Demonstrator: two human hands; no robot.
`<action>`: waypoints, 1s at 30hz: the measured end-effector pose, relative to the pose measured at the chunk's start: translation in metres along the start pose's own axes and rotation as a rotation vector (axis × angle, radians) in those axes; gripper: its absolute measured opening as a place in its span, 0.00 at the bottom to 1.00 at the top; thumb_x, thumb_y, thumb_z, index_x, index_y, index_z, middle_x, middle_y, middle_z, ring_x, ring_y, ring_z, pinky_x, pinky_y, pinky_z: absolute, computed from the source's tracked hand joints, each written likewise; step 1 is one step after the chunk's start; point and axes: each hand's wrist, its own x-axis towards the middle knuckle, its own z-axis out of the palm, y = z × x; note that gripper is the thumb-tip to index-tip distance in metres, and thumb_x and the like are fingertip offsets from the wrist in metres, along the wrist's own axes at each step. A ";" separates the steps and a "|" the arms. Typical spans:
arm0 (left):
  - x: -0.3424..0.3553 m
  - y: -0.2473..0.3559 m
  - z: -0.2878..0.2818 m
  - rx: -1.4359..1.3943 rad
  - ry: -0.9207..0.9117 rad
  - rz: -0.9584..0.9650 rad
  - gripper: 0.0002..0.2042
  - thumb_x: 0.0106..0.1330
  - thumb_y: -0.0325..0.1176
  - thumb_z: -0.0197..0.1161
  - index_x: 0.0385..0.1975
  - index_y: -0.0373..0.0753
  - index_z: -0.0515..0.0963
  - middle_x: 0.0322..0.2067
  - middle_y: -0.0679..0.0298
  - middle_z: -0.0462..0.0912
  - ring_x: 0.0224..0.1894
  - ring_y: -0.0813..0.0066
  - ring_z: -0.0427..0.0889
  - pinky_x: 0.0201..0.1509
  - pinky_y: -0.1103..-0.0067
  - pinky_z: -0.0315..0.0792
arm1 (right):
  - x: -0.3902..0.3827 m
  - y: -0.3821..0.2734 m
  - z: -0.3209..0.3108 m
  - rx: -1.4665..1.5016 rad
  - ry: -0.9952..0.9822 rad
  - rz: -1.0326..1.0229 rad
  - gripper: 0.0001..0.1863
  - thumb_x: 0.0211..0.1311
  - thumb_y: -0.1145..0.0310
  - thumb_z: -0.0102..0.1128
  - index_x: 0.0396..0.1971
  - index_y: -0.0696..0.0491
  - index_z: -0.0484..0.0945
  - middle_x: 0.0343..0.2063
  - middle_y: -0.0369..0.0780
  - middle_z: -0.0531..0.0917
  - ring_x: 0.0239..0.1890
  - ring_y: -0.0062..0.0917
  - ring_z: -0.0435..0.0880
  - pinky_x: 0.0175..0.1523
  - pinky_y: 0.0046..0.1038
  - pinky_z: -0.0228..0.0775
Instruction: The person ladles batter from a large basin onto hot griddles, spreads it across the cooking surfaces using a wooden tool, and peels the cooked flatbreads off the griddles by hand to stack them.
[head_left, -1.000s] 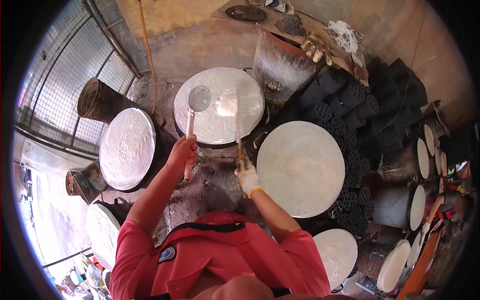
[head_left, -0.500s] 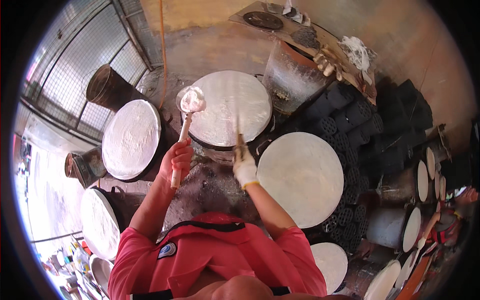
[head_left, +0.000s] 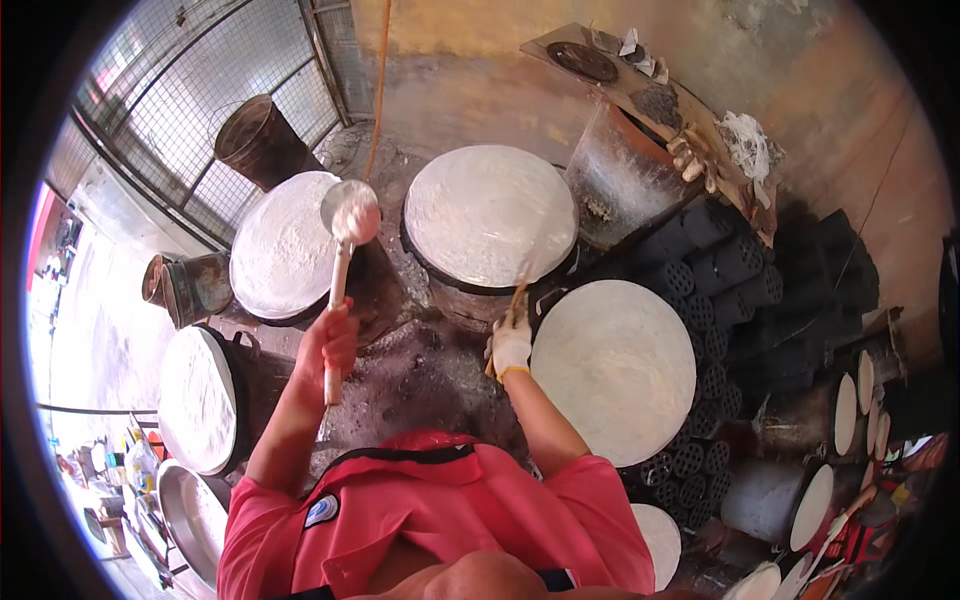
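My left hand (head_left: 336, 343) grips a ladle (head_left: 338, 276) by its pale handle; a pale, pinkish lump (head_left: 355, 216) sits in the bowl, over the right edge of the left white-coated round plate (head_left: 280, 250). My gloved right hand (head_left: 511, 344) grips a thin wooden-handled tool (head_left: 519, 296), its far part blurred, at the lower right rim of the middle coated plate (head_left: 485, 205), which rests on a dark drum. Another round white plate (head_left: 612, 365) lies just right of my right hand.
Coal briquettes with holes (head_left: 720, 260) are stacked at the right, beside more white-topped drums (head_left: 770, 505). Dark buckets (head_left: 250, 140) stand by the mesh panel at left. A board (head_left: 640, 75) with odd items runs along the back wall. A metal basin (head_left: 190, 520) is at lower left.
The ladle has moved left from over the middle plate and now carries a lump. The right-hand tool has shifted toward that plate's right rim. The view has turned, shifting the background rightward.
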 end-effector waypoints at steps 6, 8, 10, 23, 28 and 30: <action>-0.145 -0.008 0.021 0.286 -0.099 0.230 0.12 0.78 0.32 0.49 0.58 0.47 0.67 0.19 0.75 0.59 0.10 0.88 0.55 0.08 0.88 0.51 | -0.034 0.042 -0.012 -0.411 -0.204 0.014 0.10 0.76 0.54 0.50 0.48 0.39 0.76 0.18 0.32 0.75 0.09 0.21 0.68 0.12 0.29 0.61; -0.175 -0.008 0.003 0.289 -0.060 0.312 0.12 0.77 0.32 0.49 0.58 0.47 0.67 0.19 0.75 0.59 0.10 0.88 0.55 0.08 0.88 0.52 | -0.040 0.017 -0.016 0.130 -0.119 0.233 0.13 0.76 0.48 0.49 0.46 0.38 0.75 0.17 0.32 0.74 0.08 0.22 0.68 0.10 0.29 0.58; -0.187 0.003 -0.030 0.161 0.049 0.223 0.10 0.77 0.32 0.51 0.55 0.46 0.69 0.19 0.75 0.59 0.11 0.88 0.55 0.08 0.87 0.53 | -0.067 0.003 -0.009 0.444 -0.153 0.316 0.14 0.76 0.47 0.46 0.50 0.36 0.75 0.17 0.32 0.74 0.07 0.23 0.66 0.09 0.29 0.57; -0.371 -0.017 -0.297 -0.088 0.372 0.024 0.04 0.74 0.32 0.55 0.45 0.49 0.70 0.16 0.76 0.58 0.10 0.90 0.54 0.07 0.87 0.49 | -0.307 0.034 0.156 0.056 -0.517 0.159 0.18 0.72 0.41 0.49 0.39 0.39 0.75 0.19 0.31 0.75 0.08 0.24 0.68 0.09 0.29 0.56; -0.465 -0.003 -0.235 0.059 0.400 0.099 0.06 0.73 0.30 0.55 0.45 0.49 0.69 0.16 0.78 0.57 0.10 0.90 0.53 0.07 0.86 0.48 | -0.356 0.041 0.185 0.146 -0.657 0.373 0.16 0.73 0.44 0.49 0.41 0.40 0.75 0.20 0.31 0.76 0.08 0.23 0.68 0.10 0.28 0.56; -0.539 0.016 -0.199 0.196 0.498 0.251 0.11 0.73 0.31 0.56 0.52 0.49 0.68 0.16 0.77 0.60 0.09 0.88 0.56 0.07 0.85 0.50 | -0.363 0.048 0.197 0.206 -0.618 0.565 0.13 0.75 0.48 0.49 0.43 0.40 0.73 0.21 0.31 0.77 0.08 0.23 0.68 0.10 0.29 0.58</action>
